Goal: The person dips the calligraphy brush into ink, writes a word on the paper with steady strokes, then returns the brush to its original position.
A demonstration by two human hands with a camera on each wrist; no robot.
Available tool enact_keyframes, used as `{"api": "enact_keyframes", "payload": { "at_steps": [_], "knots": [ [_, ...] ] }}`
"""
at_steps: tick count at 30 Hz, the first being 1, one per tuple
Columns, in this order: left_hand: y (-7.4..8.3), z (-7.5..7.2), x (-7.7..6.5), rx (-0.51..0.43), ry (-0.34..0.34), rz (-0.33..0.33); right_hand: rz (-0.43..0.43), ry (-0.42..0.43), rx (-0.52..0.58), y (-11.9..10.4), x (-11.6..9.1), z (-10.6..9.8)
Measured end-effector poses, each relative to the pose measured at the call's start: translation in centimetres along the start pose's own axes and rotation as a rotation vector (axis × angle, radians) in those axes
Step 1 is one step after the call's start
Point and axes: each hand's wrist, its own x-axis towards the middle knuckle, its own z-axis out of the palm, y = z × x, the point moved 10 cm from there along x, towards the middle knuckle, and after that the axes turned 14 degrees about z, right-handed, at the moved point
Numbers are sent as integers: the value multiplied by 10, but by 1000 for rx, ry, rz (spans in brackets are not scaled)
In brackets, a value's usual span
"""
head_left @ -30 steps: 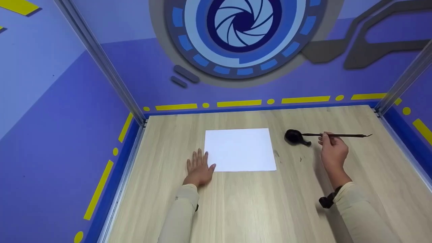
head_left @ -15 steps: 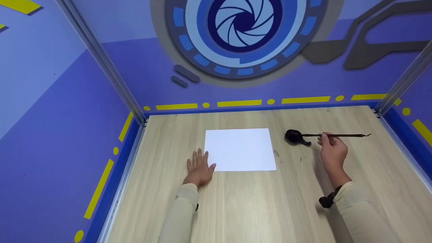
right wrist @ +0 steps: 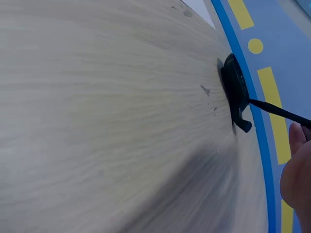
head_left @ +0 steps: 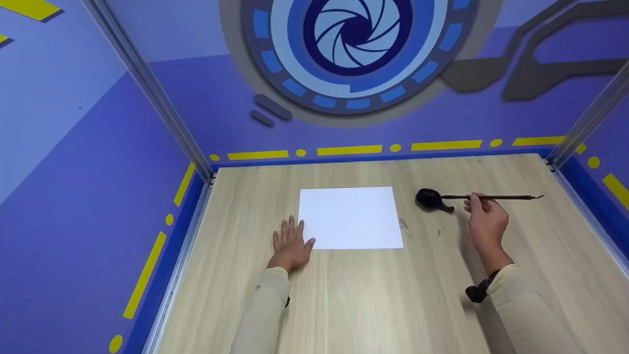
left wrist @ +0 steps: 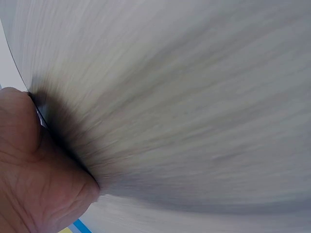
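Note:
A white sheet of paper (head_left: 351, 218) lies flat on the wooden table. My left hand (head_left: 290, 248) rests on the table with fingers spread, its thumb and fingertips at the paper's left edge; only the heel and thumb side of this hand show in the left wrist view. With my right hand (head_left: 485, 221) I pinch the shaft of a dark writing brush (head_left: 511, 197), held nearly level. The brush's left tip is at the rim of a small black inkstone (head_left: 428, 199) with a short spout-like handle; the right wrist view also shows the inkstone (right wrist: 235, 87).
Several small dark marks (head_left: 404, 223) stain the table (head_left: 363, 305) between the paper and the right hand. Blue-purple printed panels (head_left: 314, 130) wall the table at the back and both sides, with metal posts at the corners. A black strap device (head_left: 477, 291) sits at the right wrist.
Both hands, the paper and the inkstone stay in place. The brush keeps almost the same position; the whole head view shifts only very slightly.

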Motion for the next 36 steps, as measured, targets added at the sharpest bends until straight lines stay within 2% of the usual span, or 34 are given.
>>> {"api": "enact_keyframes", "payload": {
  "at_steps": [4,8,15,23,25,29,33,36],
  "knots": [
    [-7,4,5,15,-5,-12,26,25,75,-1,-1,-9],
    [-10,5,6,16,0,-18,16,23,133,-6,-4,-12],
    [4,-5,-5,-7,15,5,9,28,118,-4,-5,-11],
    [10,-6,-6,-29,34,13,-11,28,94,-3,-8,-11],
    [14,-8,-8,-21,24,3,-26,33,60,-3,-10,-8],
    [7,-2,-3,-7,24,-4,-49,22,50,-2,-19,3],
    [5,-2,-3,7,53,11,-47,-8,57,-7,-37,19],
    [10,-7,-7,-14,62,26,-60,-29,29,-14,-53,31]
  ]
}}
